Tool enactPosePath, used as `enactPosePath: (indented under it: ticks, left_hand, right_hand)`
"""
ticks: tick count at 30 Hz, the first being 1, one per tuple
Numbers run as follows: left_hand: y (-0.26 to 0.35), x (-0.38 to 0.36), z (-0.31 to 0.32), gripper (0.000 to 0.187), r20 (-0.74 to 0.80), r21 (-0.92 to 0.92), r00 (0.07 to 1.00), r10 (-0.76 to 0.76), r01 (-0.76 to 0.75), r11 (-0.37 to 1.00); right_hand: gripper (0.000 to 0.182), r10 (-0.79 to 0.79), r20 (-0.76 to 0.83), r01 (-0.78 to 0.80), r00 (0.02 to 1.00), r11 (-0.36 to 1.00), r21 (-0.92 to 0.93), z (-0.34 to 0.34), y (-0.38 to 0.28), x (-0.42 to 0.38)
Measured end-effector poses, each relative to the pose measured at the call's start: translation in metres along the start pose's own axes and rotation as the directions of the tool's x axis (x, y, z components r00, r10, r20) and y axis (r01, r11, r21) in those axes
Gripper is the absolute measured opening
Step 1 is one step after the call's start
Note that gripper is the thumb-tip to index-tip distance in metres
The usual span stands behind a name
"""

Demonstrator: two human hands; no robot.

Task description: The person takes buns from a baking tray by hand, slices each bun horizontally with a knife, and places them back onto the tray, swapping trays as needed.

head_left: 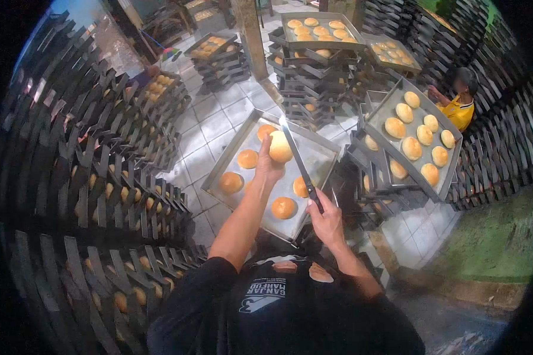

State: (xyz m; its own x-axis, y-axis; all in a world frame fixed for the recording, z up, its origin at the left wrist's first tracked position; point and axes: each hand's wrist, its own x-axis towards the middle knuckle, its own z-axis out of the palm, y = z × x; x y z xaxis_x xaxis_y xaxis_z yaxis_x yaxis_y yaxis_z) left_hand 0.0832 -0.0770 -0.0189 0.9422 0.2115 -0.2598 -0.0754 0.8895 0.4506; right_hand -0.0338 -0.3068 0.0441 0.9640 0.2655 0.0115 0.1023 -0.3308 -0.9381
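My left hand (269,165) is closed around a round golden bun (281,149), held up over a metal baking tray (224,158). A long knife (298,158) with a dark handle is gripped in my right hand (327,221). Its blade points away from me and passes along the right side of the held bun, overlapping its edge in this view. On the pale tray lining lie several more buns, among them one at the near side (283,207) and one at the left (231,183). Part of the tray is hidden behind my left forearm.
To the right, a tilted tray of buns (370,121) tops a stack. Further stacked trays (314,44) stand ahead, and tall stacks (100,195) line the left. A person in a yellow shirt (459,112) is at the far right. White floor tiles (213,127) show between stacks.
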Motion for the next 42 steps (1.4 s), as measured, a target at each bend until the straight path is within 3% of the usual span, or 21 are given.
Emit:
enactPosePath:
  ticks: [12,14,19,24,27,29,31,35,37,39,41,42]
  left_hand:
    - [0.004,-0.024,-0.001,0.049,0.036,-0.027,0.998,-0.044,0.045,0.999]
    - [0.003,-0.024,-0.004,0.050,0.046,-0.043,0.998,-0.051,0.053,0.998]
    - [-0.009,-0.037,0.004,0.051,0.149,0.206,0.988,-0.037,0.006,0.978]
    - [-0.003,-0.026,0.001,0.050,0.125,0.152,0.992,-0.016,-0.003,0.988]
    - [0.010,-0.034,0.013,0.046,0.157,0.222,0.987,0.016,-0.051,0.974]
    - [-0.001,-0.045,0.018,0.042,0.269,0.344,0.963,-0.034,-0.064,0.937]
    - [-0.019,-0.051,0.022,0.039,0.212,0.367,0.977,-0.021,-0.060,0.928]
    - [0.000,-0.053,0.032,0.037,0.204,0.326,0.978,-0.042,-0.027,0.945]
    - [0.014,-0.061,0.038,0.042,0.214,0.388,0.976,-0.028,-0.058,0.920]
    - [0.005,-0.054,0.025,0.048,0.242,0.433,0.970,-0.035,-0.076,0.898]
    - [-0.012,-0.058,0.019,0.053,0.267,0.545,0.952,-0.149,-0.021,0.838]
    - [-0.018,-0.061,0.021,0.054,0.234,0.493,0.957,-0.170,0.034,0.869]
  right_hand:
    - [0.045,0.026,-0.018,-0.027,1.000,0.998,-0.065,-0.005,0.009,-0.035]
    - [0.044,-0.090,-0.054,0.086,0.994,0.994,-0.074,-0.002,0.019,-0.036]
    - [0.043,0.040,-0.009,-0.041,0.999,0.995,-0.093,-0.011,-0.012,-0.019]
    - [0.042,0.038,0.007,-0.038,0.999,0.999,-0.004,-0.014,-0.014,-0.019]
    - [0.042,-0.005,0.000,0.005,1.000,0.995,-0.103,-0.016,-0.009,-0.035]
    - [0.041,0.069,-0.016,-0.070,0.998,0.995,-0.077,-0.018,-0.011,-0.028]
    - [0.040,0.009,-0.076,-0.010,0.997,1.000,-0.016,-0.018,-0.021,-0.009]
    - [0.045,0.018,0.018,-0.019,1.000,1.000,0.016,-0.025,-0.018,-0.018]
    - [0.043,-0.003,-0.004,0.003,1.000,0.998,-0.055,-0.021,0.000,-0.038]
    - [0.042,0.007,-0.031,-0.006,0.999,0.999,0.054,-0.018,0.000,-0.037]
    - [0.042,0.071,0.025,-0.071,0.997,0.997,-0.024,-0.024,-0.016,-0.018]
    - [0.041,0.025,0.024,-0.026,0.999,0.997,0.077,-0.022,-0.016,-0.007]
